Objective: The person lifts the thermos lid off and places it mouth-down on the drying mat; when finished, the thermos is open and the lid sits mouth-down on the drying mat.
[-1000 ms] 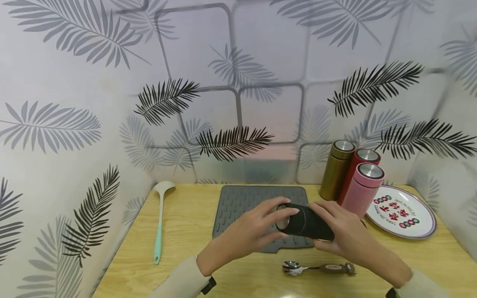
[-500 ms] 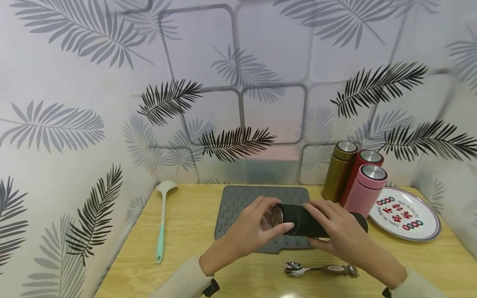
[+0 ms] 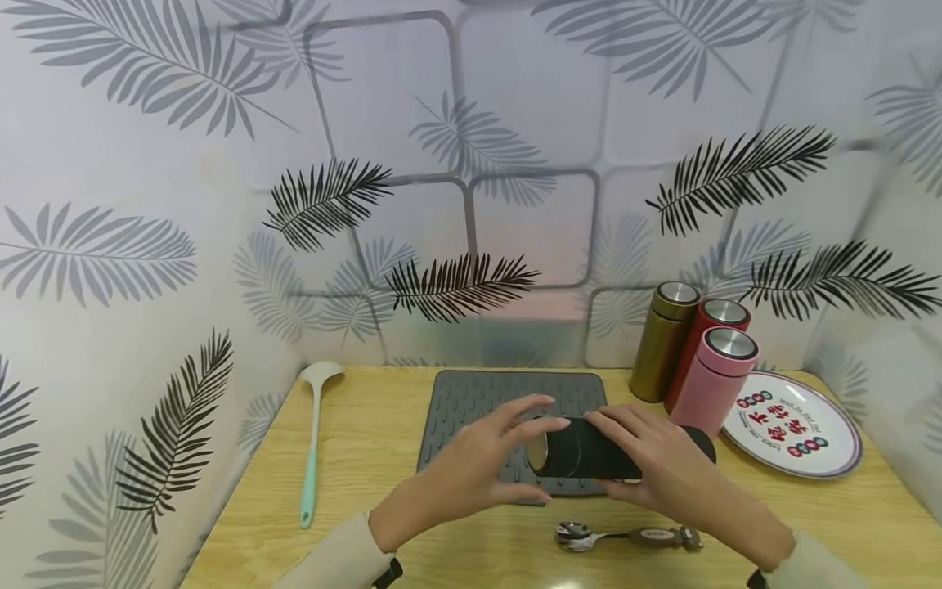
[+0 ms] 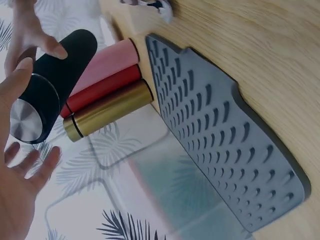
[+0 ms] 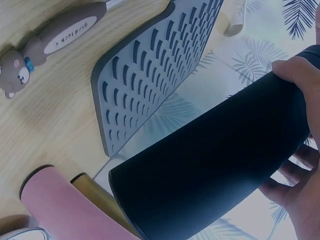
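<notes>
A black thermos [image 3: 599,450] lies nearly level above the grey mat, its silver-topped lid [image 4: 26,121] pointing left. My right hand [image 3: 666,470] grips its body, thumb below and fingers over the top in the head view. Around the lid end, my left hand [image 3: 471,458] spreads its fingers, with the thumb apart from the thermos below. One left fingertip is close to the lid; I cannot tell whether it touches. A thin seam between lid and body shows in the left wrist view. The thermos's base end faces the right wrist camera.
The grey ridged mat [image 3: 459,417] lies beneath the hands. Gold [image 3: 662,348], red [image 3: 724,311] and pink [image 3: 714,384] thermoses stand at back right, beside a printed white plate [image 3: 824,433]. A bear-handled spoon [image 3: 655,537] lies in front; a ladle [image 3: 312,442] lies left.
My left hand's fingers went from around the lid, to thumb over it, to spread apart from it. The right hand keeps its grip on the thermos.
</notes>
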Demonstrator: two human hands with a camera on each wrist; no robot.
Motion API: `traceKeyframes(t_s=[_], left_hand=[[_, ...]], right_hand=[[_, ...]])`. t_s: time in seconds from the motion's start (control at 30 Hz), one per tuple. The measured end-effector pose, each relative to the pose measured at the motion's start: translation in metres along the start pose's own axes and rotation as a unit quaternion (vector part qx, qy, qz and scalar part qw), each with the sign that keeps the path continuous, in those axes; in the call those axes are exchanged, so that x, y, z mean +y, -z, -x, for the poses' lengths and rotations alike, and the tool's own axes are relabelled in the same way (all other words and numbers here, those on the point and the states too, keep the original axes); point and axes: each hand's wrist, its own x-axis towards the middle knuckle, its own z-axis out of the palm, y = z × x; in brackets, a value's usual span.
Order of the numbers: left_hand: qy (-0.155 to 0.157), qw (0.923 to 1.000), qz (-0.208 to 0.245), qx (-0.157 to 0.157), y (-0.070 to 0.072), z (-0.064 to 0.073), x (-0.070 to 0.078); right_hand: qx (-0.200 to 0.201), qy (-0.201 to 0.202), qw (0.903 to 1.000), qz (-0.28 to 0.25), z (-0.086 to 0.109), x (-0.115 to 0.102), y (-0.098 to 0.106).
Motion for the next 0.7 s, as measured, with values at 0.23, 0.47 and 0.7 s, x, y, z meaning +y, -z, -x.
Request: traceKeyframes(t_s=[0.23,0.47,0.7], left_hand=[[-0.1,0.9924,-0.068,0.024,-0.0028,0.0027,0.0027],[-0.094,0.9934,-0.054,0.037,-0.0017,0.0089,0.0016],[-0.05,0.9961,-0.014,0.07,-0.0047,0.0072,0.0052]], right_hand=[[-0.026,-0.006,0.9995,-0.019,0.0026,-0.0036,0.002],[-0.013,0.001,0.9996,-0.026,-0.0003,-0.006,0.0022],[0.01,0.006,0.9997,-0.022,0.0004,-0.0072,0.0001]])
